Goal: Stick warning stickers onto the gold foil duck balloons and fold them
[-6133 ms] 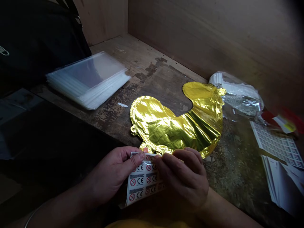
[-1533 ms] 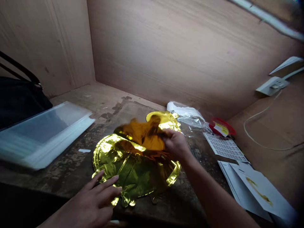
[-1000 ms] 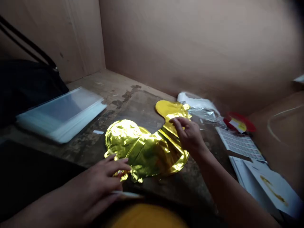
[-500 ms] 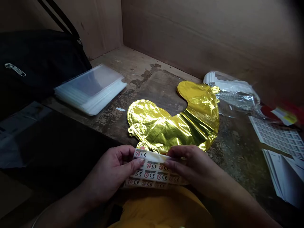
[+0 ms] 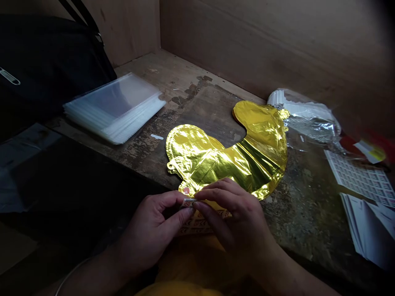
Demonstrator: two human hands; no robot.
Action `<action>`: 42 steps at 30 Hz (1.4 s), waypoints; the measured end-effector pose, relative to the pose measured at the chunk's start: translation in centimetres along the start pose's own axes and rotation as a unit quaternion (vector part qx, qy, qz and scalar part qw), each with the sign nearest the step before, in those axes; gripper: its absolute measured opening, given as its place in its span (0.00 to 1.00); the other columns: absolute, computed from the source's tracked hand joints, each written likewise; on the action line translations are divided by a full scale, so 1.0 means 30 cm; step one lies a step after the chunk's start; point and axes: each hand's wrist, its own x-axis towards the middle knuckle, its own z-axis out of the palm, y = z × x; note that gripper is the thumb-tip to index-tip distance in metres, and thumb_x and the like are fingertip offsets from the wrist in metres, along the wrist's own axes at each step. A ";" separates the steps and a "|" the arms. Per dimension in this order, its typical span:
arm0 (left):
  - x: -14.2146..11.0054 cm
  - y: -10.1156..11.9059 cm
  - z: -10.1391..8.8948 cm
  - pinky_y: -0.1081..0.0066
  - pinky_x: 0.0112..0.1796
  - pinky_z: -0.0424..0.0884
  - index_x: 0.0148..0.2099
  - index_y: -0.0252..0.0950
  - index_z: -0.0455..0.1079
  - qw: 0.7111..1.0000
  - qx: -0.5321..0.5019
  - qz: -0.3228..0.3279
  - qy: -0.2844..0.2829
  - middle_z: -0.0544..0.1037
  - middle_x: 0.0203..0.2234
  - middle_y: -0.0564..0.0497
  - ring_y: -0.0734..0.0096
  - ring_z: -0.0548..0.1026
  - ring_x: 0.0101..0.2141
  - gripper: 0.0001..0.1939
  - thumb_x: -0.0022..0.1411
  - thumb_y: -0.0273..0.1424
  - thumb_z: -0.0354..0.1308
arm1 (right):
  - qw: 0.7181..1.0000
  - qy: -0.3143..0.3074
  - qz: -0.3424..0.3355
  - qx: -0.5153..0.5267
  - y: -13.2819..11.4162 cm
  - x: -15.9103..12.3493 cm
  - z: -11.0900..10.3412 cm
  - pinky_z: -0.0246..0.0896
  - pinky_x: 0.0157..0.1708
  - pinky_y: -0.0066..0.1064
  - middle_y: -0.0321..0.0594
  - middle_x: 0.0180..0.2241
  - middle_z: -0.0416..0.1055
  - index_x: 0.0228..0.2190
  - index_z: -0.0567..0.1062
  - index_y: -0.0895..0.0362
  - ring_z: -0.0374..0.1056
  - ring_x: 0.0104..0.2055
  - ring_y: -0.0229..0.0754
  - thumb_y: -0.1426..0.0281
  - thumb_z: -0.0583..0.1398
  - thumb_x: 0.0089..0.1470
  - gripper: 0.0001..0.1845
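Between my hands is a sheet of small CE-marked stickers (image 5: 199,224), partly hidden behind my fingers. My left hand (image 5: 160,222) pinches its upper edge between thumb and forefinger. With thumb and fingertips together, my right hand (image 5: 233,209) is at the same edge, close beside the left fingertips; whether a single sticker has come loose there I cannot make out. Just beyond the hands, a flat gold foil balloon (image 5: 212,158), curved and apparently stacked in layers, lies on the worn wooden table (image 5: 212,111).
A stack of clear plastic sleeves (image 5: 117,107) lies at the back left beside a black bag (image 5: 52,70). On the right are a clear plastic packet (image 5: 311,119), another printed sticker sheet (image 5: 361,176) and folded white papers (image 5: 367,230). Wooden walls close off the back.
My right hand has moved left along the sheet, up to my left fingertips. The sticker sheet has tilted, so less of its printed face shows. The view has shifted slightly.
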 end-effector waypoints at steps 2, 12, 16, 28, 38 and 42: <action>0.000 -0.004 0.000 0.78 0.35 0.70 0.34 0.37 0.76 1.000 0.003 -0.001 -0.001 0.77 0.28 0.55 0.73 0.74 0.32 0.07 0.63 0.33 0.60 | 1.000 0.019 -0.016 -0.005 -0.003 -0.005 0.003 0.67 0.34 0.33 0.38 0.31 0.77 0.33 0.79 0.57 0.69 0.34 0.40 0.74 0.64 0.56 0.03; 0.004 0.003 0.005 0.80 0.28 0.68 0.30 0.35 0.73 0.996 -0.069 -0.059 0.000 0.75 0.25 0.55 0.76 0.70 0.27 0.11 0.60 0.36 0.63 | 0.977 0.025 -0.168 -0.132 0.009 -0.020 0.007 0.64 0.36 0.37 0.44 0.32 0.74 0.36 0.76 0.60 0.65 0.36 0.44 0.78 0.59 0.57 0.07; 0.005 -0.003 -0.002 0.80 0.28 0.68 0.31 0.34 0.73 0.992 -0.101 -0.072 0.002 0.75 0.25 0.55 0.76 0.70 0.27 0.11 0.59 0.37 0.64 | 0.969 0.028 -0.195 -0.149 0.004 -0.027 0.017 0.64 0.37 0.37 0.43 0.31 0.71 0.35 0.74 0.59 0.64 0.35 0.44 0.80 0.58 0.57 0.07; 0.009 -0.027 -0.007 0.79 0.30 0.68 0.33 0.35 0.74 0.994 -0.084 -0.074 -0.003 0.75 0.26 0.54 0.75 0.70 0.29 0.08 0.61 0.34 0.61 | 0.996 -0.002 -0.049 -0.078 0.006 0.013 0.015 0.63 0.32 0.34 0.41 0.31 0.71 0.32 0.77 0.57 0.62 0.34 0.42 0.75 0.60 0.58 0.05; 0.008 -0.026 -0.006 0.81 0.30 0.69 0.33 0.34 0.74 0.978 -0.175 -0.111 -0.003 0.78 0.26 0.55 0.77 0.73 0.28 0.11 0.57 0.37 0.67 | 0.951 0.076 -0.228 -0.195 0.011 -0.008 0.043 0.61 0.35 0.37 0.43 0.29 0.74 0.34 0.76 0.60 0.64 0.34 0.44 0.78 0.57 0.58 0.08; 0.016 -0.059 -0.008 0.79 0.31 0.70 0.37 0.34 0.74 0.966 -0.220 -0.133 -0.015 0.80 0.28 0.54 0.76 0.75 0.29 0.12 0.57 0.38 0.68 | 0.959 0.054 -0.224 -0.164 -0.004 -0.024 0.053 0.62 0.33 0.36 0.44 0.28 0.73 0.34 0.76 0.62 0.64 0.33 0.44 0.79 0.57 0.58 0.07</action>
